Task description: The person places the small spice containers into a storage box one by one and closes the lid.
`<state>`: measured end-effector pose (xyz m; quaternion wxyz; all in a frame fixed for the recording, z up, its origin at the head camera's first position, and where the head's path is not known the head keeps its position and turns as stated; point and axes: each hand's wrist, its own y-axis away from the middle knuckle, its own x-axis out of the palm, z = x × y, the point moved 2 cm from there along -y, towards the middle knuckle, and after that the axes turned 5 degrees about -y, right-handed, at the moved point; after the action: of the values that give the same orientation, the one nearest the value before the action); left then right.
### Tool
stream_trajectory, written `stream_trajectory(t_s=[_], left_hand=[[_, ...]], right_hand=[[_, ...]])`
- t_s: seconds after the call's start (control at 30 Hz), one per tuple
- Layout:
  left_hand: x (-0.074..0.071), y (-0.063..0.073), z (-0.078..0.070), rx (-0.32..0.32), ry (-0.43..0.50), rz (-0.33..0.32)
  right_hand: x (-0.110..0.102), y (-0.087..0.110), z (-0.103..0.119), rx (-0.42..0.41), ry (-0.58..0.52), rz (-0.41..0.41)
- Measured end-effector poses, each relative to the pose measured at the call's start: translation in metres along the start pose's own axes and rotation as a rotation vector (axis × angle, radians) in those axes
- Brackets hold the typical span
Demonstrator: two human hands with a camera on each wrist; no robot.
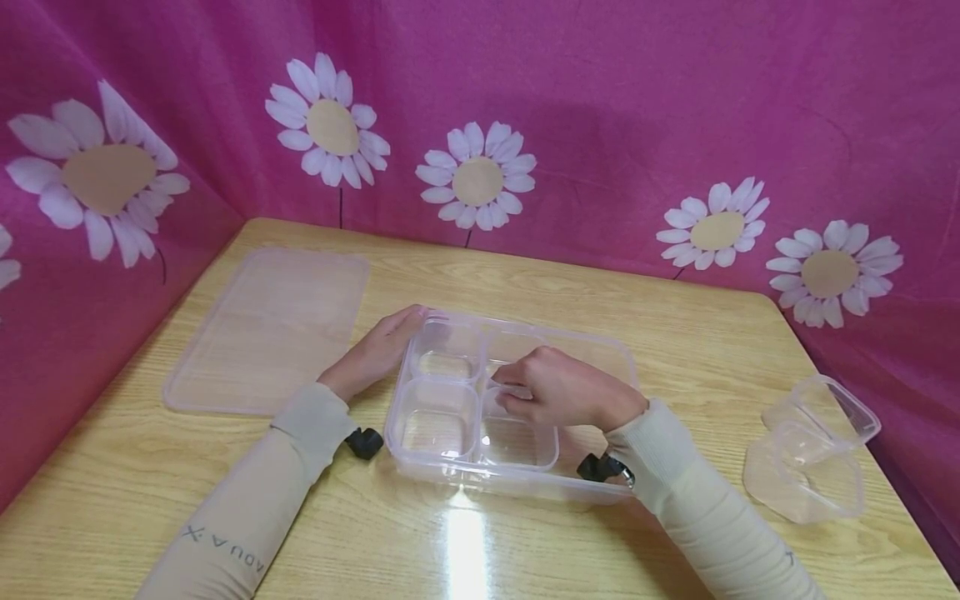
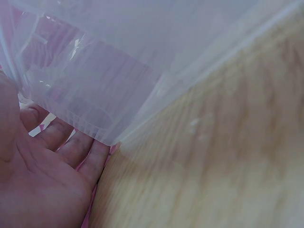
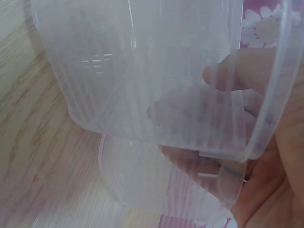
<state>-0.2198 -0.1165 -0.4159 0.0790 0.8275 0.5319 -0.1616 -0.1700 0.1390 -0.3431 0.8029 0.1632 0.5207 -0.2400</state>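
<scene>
A large clear plastic box (image 1: 517,481) stands on the table with several small clear containers inside. My left hand (image 1: 382,346) holds its back left corner; in the left wrist view, the left fingers (image 2: 78,147) lie along the outside of the wall. Over the middle of the box, my right hand (image 1: 566,387) pinches the rim of a small clear container (image 1: 517,442) at the front. Two more small containers, back left (image 1: 444,346) and front left (image 1: 437,417), sit side by side in the box. The right hand partly hides what lies behind it.
A flat translucent lid (image 1: 270,325) lies on the table to the left. At the right edge are two more small containers, one tilted (image 1: 832,417) against the other (image 1: 802,492). A pink flowered cloth (image 1: 585,100) hangs behind the wooden table (image 1: 360,533).
</scene>
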Motion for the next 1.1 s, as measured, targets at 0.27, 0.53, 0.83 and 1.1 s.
stream_trajectory(t_s=[0.27,0.53,0.83,1.1], left_hand=[[-0.0004,-0.0003,0.0001,-0.001,0.033,0.024],[-0.0009,0.0005,0.0007,-0.002,0.042,0.030],[-0.0010,0.0008,0.0014,-0.009,0.017,0.029],[-0.0014,0.0013,0.0018,-0.009,0.023,0.024]], right_hand=[[-0.0020,0.0004,0.0010,-0.007,0.013,-0.045],[-0.0005,-0.0005,-0.0015,0.015,0.009,0.005],[0.0003,0.0000,-0.0009,0.016,0.000,0.012],[-0.0006,-0.0004,-0.0001,-0.023,0.012,-0.043]])
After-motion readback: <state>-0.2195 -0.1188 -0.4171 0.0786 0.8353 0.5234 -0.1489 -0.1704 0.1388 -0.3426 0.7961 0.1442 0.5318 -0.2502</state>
